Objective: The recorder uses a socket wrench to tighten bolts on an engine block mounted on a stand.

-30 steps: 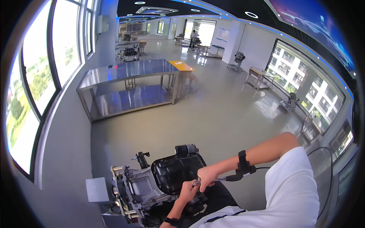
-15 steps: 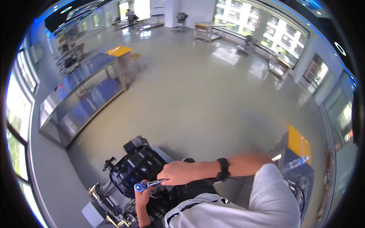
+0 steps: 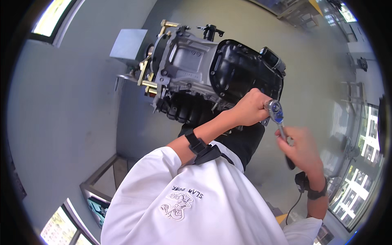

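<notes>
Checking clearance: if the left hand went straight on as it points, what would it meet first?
Likely the round, blue-marked head of the silver metal ratchet wrench, right at the front of the curled left hand and seemingly touching it; depth is unclear from this view.

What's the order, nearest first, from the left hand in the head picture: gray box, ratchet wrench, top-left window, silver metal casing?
1. Ratchet wrench: right at the left hand's fingers.
2. Silver metal casing: up and to the left.
3. Gray box: farther left, past the casing.
4. Top-left window: farthest, beyond the box.
</notes>
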Available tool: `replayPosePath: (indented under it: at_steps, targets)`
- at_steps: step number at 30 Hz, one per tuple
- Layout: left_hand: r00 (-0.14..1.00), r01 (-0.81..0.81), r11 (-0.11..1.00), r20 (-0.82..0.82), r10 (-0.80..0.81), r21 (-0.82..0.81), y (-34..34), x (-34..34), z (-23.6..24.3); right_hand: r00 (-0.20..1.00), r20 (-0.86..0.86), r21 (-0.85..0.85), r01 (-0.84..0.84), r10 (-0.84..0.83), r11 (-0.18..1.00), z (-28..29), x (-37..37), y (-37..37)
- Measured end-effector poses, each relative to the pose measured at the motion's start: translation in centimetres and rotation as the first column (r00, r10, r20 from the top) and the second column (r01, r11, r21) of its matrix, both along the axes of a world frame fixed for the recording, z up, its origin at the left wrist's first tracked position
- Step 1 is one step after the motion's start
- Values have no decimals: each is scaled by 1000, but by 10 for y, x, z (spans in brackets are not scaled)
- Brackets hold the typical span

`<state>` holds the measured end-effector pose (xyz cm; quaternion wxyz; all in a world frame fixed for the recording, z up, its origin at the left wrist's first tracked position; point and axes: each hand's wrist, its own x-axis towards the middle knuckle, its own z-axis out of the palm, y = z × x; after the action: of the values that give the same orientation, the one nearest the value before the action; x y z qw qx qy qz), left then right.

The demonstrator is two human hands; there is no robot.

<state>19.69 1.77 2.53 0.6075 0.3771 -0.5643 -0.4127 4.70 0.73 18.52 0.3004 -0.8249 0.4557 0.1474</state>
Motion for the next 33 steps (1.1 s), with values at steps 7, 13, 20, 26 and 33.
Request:
replayPosePath:
  at_steps: [7, 13, 20, 26, 33]
  targets:
    - [971, -120, 993, 207, 121, -14, 16, -11, -14, 948, -111, -415, -318, 299, 852, -25, -4, -41]
    - [985, -55, 998, 163, 56, -8, 15, -18, -17, 899, -147, 713, 385, -412, 586, -19, -10, -1]
    - [983, 0, 1000, 184, 4, -19, 0, -20, -22, 923, -375, 175, -24, 89, 984, 5, 21, -28]
    - [869, 494, 866, 0, -495, 75, -24, 21, -5, 896, -62, -550, -399, 440, 734, -14, 13, -68]
    - [933, 276, 945, 185, -307, 177, -14, 6, -19, 961, 170, -179, -186, 216, 966, -14, -42, -34]
